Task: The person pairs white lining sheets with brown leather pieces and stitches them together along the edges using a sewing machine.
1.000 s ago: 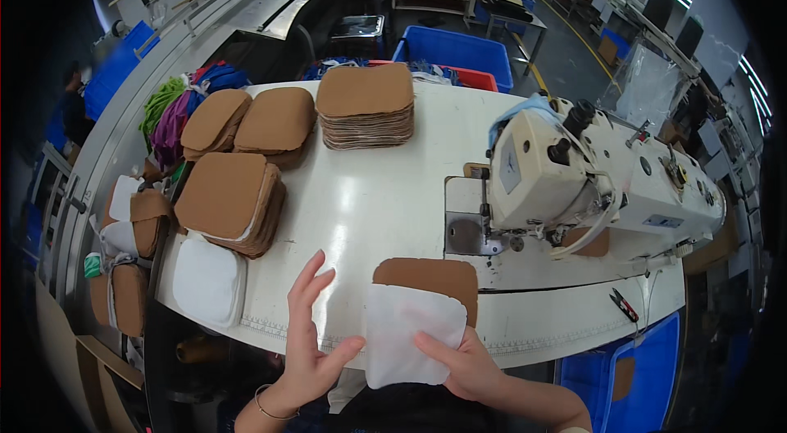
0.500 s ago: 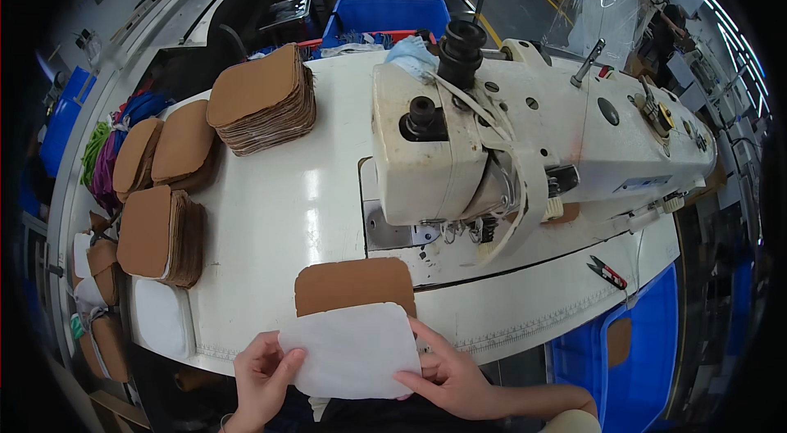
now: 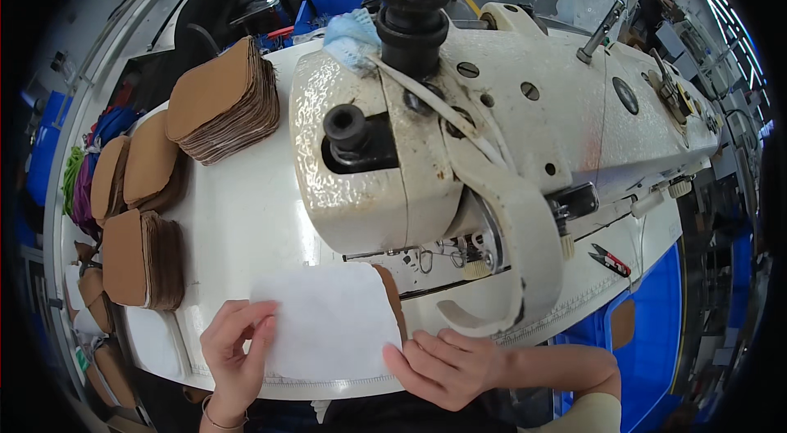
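A white rounded-corner sheet (image 3: 328, 326) lies over a brown panel (image 3: 392, 295), which shows only as a strip along the sheet's right edge. Thumb and fingers of my left hand (image 3: 238, 351) pinch the sheet's left edge. My right hand (image 3: 451, 366) is at its lower right corner, thumb on the corner and fingers curled in; whether it grips the brown panel too is hidden. Just beyond the two layers stands a white sewing machine (image 3: 361, 204), its head covering the needle area from sight.
Stacks of brown panels (image 3: 221, 89) stand on the left of the white table (image 3: 238, 228), with white sheets (image 3: 154, 341) near its left front edge. Red-handled thread snips (image 3: 610, 260) lie at the right. A blue bin (image 3: 656, 343) sits below the table's right edge.
The white sheet has moved forward onto the brown panel, covering most of it. Both hands have moved with it. The view has come closer to the sewing machine.
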The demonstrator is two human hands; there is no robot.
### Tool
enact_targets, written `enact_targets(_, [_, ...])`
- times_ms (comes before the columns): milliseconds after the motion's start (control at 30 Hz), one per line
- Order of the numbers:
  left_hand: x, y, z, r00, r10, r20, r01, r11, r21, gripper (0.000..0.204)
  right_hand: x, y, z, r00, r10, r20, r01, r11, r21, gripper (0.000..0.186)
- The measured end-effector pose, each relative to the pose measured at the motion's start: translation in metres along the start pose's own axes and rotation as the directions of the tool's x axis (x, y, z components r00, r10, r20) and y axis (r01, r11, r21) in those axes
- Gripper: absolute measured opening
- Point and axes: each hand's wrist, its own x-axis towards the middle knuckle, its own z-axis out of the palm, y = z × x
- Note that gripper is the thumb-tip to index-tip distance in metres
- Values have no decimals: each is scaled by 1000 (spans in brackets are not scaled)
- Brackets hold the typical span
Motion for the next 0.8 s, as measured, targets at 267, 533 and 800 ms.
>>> enact_targets(267, [2,-16,17,989,95,115,-127,938,322,17,-6,8,1,971,-142,192,168,978,-126,29])
enact_targets(533, [5,-19,15,991,61,121,-97,943,318,17,-7,7,4,969,-128,210,151,983,-100,33])
enact_targets(800, [6,-14,14,994,-30,107,-2,956,292,18,-11,7,6,972,-125,199,140,988,-61,34])
